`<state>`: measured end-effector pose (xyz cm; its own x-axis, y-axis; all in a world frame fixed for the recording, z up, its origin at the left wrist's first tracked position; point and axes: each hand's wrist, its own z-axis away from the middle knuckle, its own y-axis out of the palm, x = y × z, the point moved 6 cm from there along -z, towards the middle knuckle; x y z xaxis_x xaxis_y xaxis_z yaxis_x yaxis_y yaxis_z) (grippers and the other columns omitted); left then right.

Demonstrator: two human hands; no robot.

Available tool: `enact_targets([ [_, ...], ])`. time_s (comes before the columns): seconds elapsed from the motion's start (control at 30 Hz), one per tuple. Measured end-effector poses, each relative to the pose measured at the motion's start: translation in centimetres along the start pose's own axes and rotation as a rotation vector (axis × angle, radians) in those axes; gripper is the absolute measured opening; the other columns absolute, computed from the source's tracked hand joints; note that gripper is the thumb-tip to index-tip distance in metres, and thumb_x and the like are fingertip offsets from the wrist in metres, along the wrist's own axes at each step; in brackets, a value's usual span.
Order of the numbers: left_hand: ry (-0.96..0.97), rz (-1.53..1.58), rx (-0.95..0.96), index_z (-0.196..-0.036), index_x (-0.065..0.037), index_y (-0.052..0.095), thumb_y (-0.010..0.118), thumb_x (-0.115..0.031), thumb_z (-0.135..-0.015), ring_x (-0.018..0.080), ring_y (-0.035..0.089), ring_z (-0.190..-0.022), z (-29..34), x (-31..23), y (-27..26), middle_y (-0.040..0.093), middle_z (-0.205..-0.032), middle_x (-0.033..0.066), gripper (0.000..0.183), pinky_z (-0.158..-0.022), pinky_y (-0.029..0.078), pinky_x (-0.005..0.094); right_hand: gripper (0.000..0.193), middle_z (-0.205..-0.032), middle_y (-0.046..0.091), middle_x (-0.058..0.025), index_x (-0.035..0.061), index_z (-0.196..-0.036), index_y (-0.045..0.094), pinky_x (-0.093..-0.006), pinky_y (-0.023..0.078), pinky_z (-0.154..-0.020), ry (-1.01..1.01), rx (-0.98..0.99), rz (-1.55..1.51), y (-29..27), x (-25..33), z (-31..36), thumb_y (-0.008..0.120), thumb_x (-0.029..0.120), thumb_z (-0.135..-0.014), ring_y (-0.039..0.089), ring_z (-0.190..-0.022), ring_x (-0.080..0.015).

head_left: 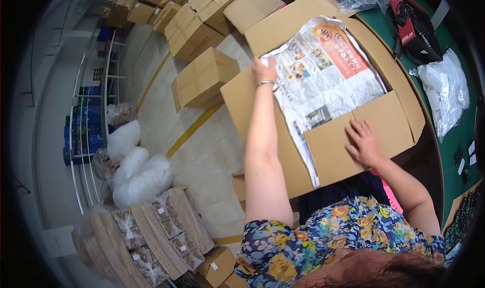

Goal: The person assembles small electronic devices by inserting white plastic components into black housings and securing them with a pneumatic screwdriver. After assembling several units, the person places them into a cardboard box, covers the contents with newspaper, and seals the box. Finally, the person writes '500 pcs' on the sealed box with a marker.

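Observation:
A large open cardboard box point(364, 162) stands in front of me with its flaps spread. Printed newspaper point(303, 88) covers its contents, and a strip of it runs out over the left flap point(242, 98). My left hand point(263, 72) is closed at the newspaper's far left edge, thumb on the sheet; its fingertips are partly hidden. My right hand point(364, 144) lies flat on the near flap, fingers spread, holding nothing. The near flap overlaps the newspaper's near edge. What lies under the newspaper is hidden.
A green table point(449, 159) on the right carries a red and black box point(411, 28) and clear plastic bags point(444, 91). Closed cartons point(207, 78) stand on the floor at far left. White sacks point(144, 179) and stacked wrapped packs point(151, 232) lie nearer, beside a metal rack point(108, 86).

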<state>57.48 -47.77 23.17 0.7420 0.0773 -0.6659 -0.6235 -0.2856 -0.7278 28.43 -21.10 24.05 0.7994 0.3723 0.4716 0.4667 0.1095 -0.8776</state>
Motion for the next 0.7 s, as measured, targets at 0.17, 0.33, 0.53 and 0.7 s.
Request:
enact_targets([
  [0.17, -0.344, 0.261, -0.049, -0.121, 0.014, 0.034, 0.047, -0.059, -0.077, 0.0379, 0.039, -0.116, -8.3, 6.5, 3.0, 0.039, -0.125, 0.0298, 0.087, -0.095, 0.035, 0.0403, 0.051, -0.128, 0.039, -0.0167, 0.0064, -0.118, 0.049, -0.0473, 0.023, -0.103, 0.024, 0.044, -0.056, -0.7, 0.3, -0.7, 0.063, 0.025, -0.072, 0.035, -0.121, -0.0325],
  [0.33, -0.794, 0.800, -0.030, -0.122, 0.010, 0.037, 0.047, -0.071, -0.071, 0.0268, 0.050, -0.090, -8.1, 6.2, 2.3, 0.050, -0.108, 0.0186, 0.096, -0.080, 0.041, 0.0357, 0.051, -0.128, 0.039, -0.0165, 0.0071, -0.117, 0.049, -0.0467, 0.022, -0.103, 0.060, 0.055, -0.073, -0.7, -0.2, -0.9, 0.064, 0.026, -0.071, 0.034, -0.121, -0.0320],
  [0.53, -0.716, 0.831, 0.050, -0.117, 0.006, 0.043, 0.040, -0.070, -0.077, 0.0206, 0.048, -0.076, -9.7, 8.7, 2.8, 0.054, -0.092, 0.0114, 0.086, -0.072, 0.040, 0.0276, 0.051, -0.126, 0.041, -0.0160, 0.0078, -0.116, 0.050, -0.0464, 0.022, -0.103, 0.074, 0.053, -0.052, -0.9, -0.1, -1.2, 0.064, 0.026, -0.071, 0.035, -0.120, -0.0319],
  [0.7, -0.557, 1.303, 0.136, -0.112, 0.002, 0.050, 0.034, -0.069, -0.080, 0.0201, 0.051, -0.091, -7.4, 5.6, 0.9, 0.057, -0.105, 0.0100, 0.080, -0.071, 0.039, 0.0270, 0.050, -0.125, 0.041, -0.0160, 0.0080, -0.116, 0.050, -0.0462, 0.022, -0.103, 0.068, 0.049, -0.027, -0.8, -0.1, -1.3, 0.064, 0.026, -0.071, 0.035, -0.119, -0.0319],
])
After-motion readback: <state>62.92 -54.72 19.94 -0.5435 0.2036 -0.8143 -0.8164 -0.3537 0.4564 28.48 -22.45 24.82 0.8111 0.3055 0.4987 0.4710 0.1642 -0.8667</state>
